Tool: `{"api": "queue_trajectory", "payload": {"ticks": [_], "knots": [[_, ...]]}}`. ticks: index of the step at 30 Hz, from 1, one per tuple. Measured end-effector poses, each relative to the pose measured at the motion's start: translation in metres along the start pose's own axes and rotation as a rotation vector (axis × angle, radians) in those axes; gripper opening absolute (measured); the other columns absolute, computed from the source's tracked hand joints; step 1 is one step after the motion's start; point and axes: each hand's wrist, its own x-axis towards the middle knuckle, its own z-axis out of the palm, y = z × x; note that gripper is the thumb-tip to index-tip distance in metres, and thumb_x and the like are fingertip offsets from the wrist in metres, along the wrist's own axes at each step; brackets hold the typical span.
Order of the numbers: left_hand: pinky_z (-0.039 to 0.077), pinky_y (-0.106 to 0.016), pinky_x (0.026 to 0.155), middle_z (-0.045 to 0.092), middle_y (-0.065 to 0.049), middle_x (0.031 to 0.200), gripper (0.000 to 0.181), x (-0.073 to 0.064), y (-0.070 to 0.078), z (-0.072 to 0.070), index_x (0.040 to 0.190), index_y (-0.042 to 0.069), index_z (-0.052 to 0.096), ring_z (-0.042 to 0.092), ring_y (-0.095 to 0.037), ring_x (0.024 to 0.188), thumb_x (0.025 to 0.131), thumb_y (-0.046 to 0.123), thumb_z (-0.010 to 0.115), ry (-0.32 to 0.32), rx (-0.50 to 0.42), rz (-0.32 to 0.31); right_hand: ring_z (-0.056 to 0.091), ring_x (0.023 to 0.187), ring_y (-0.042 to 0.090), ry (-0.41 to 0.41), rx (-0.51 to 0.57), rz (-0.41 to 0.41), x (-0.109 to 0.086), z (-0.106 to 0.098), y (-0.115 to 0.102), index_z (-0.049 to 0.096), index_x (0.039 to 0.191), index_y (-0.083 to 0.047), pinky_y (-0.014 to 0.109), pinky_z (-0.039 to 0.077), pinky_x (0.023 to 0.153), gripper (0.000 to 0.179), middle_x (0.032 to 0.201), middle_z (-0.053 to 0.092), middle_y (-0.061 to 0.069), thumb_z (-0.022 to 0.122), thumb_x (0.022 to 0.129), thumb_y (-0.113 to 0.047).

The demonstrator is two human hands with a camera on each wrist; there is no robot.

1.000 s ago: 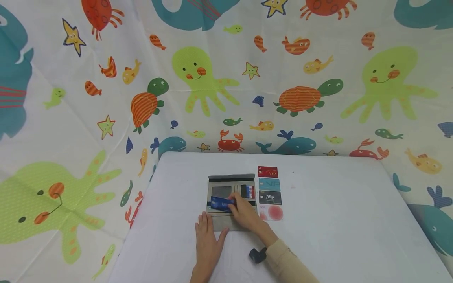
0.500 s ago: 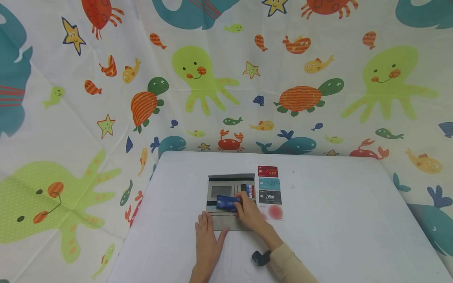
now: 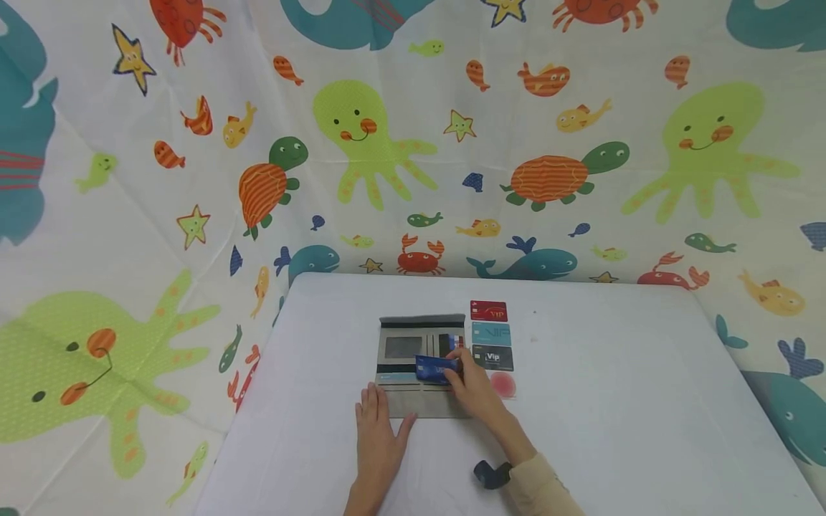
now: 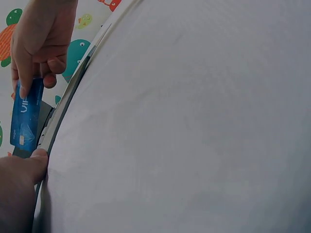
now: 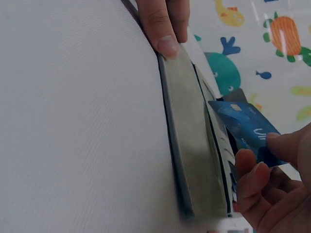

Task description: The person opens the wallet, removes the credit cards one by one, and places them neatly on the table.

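Observation:
A grey wallet [image 3: 401, 405] lies unfolded on the white table, with a clear window and card slots showing. My right hand [image 3: 479, 393] pinches a dark blue VIP card [image 3: 431, 368] by its right end, over the right half of the wallet. Thumb and fingers grip that card [image 5: 243, 124] in the right wrist view, its free corner right at the slot edges. My left hand [image 3: 379, 438] lies with straight fingers at the wallet's lower left, its thumb on the lower edge. A light blue card strip [image 3: 395, 377] shows in the lower left slot.
Right of the wallet lie a red card [image 3: 488, 310], a teal card [image 3: 491, 333], a black card [image 3: 493, 357] and a pink card [image 3: 502, 385], in a column. My right hand partly covers the pink one. Behind the table [image 3: 619, 401] hangs a sea-animal printed cloth [image 3: 413, 143].
My right hand has moved right with the blue card, from the wallet's left half to its right half, uncovering the lower left slot. The left hand has stayed in place.

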Motion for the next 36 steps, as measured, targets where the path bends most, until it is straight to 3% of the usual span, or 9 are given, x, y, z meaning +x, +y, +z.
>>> {"api": "queue_trajectory", "payload": {"ticks": [12,18,23,29,36], "knots": [[0.020,-0.059,0.123,0.024,-0.023,0.164,0.090,0.003,0.005,-0.002,0.151,-0.008,0.035,0.021,-0.040,0.154,0.090,0.050,0.068,-0.036,0.018,-0.030,0.059,0.071,0.014,0.021,0.079,0.140,-0.016,-0.021,0.017,0.042,0.129,-0.012,0.021,0.052,0.061,0.036,0.103,0.060,0.012,0.063,0.100,-0.017],[0.021,-0.059,0.123,0.025,-0.024,0.164,0.089,0.003,0.005,-0.001,0.150,-0.008,0.036,0.021,-0.040,0.154,0.091,0.050,0.068,-0.027,0.011,-0.026,0.057,0.063,0.009,0.053,0.019,0.126,-0.021,-0.030,0.021,0.045,0.124,-0.009,0.020,0.050,0.057,0.035,0.082,0.063,0.004,0.066,0.097,-0.015],[0.020,-0.059,0.123,0.025,-0.024,0.164,0.089,0.003,0.005,0.000,0.150,-0.009,0.036,0.021,-0.040,0.154,0.091,0.049,0.068,-0.027,0.010,-0.029,0.056,0.060,0.010,0.054,-0.018,0.167,-0.026,-0.035,0.026,0.050,0.122,-0.008,0.020,0.046,0.056,0.035,0.072,0.059,0.002,0.070,0.094,-0.015],[0.020,-0.058,0.124,0.024,-0.024,0.164,0.089,0.004,0.006,0.001,0.150,-0.008,0.035,0.021,-0.040,0.154,0.091,0.049,0.068,-0.028,0.023,-0.029,0.058,0.066,0.011,0.063,-0.016,0.255,-0.039,-0.041,0.033,0.049,0.125,-0.009,0.021,0.049,0.057,0.040,0.081,0.063,0.004,0.072,0.093,-0.017],[0.022,-0.059,0.123,0.027,-0.025,0.163,0.089,0.003,0.007,0.000,0.149,-0.009,0.037,0.023,-0.041,0.153,0.090,0.049,0.069,-0.007,0.026,-0.021,0.057,0.071,0.013,0.058,0.000,0.299,-0.052,-0.048,0.035,0.048,0.127,-0.010,0.022,0.050,0.057,0.043,0.091,0.066,0.007,0.072,0.092,-0.017]]}}
